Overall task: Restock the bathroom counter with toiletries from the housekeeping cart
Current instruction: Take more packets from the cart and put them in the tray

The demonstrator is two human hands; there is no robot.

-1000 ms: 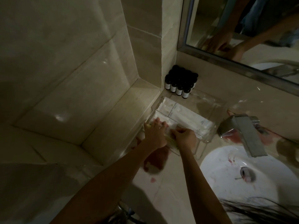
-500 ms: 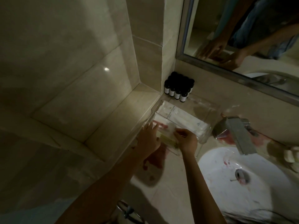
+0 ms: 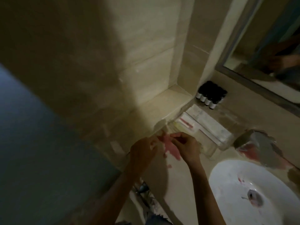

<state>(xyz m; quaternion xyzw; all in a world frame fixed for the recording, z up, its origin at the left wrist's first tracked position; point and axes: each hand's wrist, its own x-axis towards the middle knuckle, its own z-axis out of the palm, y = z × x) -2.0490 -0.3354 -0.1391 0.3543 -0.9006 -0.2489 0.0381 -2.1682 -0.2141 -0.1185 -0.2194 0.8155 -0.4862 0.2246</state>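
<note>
Left hand (image 3: 142, 153) & right hand (image 3: 186, 148) close together just in front of the clear tray (image 3: 225, 144), too blurry to tell if they're holding anything. Packets (image 3: 209, 123) in tray, mini bottles (image 3: 211, 95) behind it, prob nearly done.

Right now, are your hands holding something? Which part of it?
It cannot be told. The left hand and right hand are close together in front of the clear tray, fingers bent, but blur hides any grip.

- A white sink basin (image 3: 230, 179) sits at lower right, with red marks around its drain (image 3: 253, 196).
- A metal faucet (image 3: 254, 142) stands behind it.
- A framed mirror (image 3: 267, 38) hangs above.
</note>
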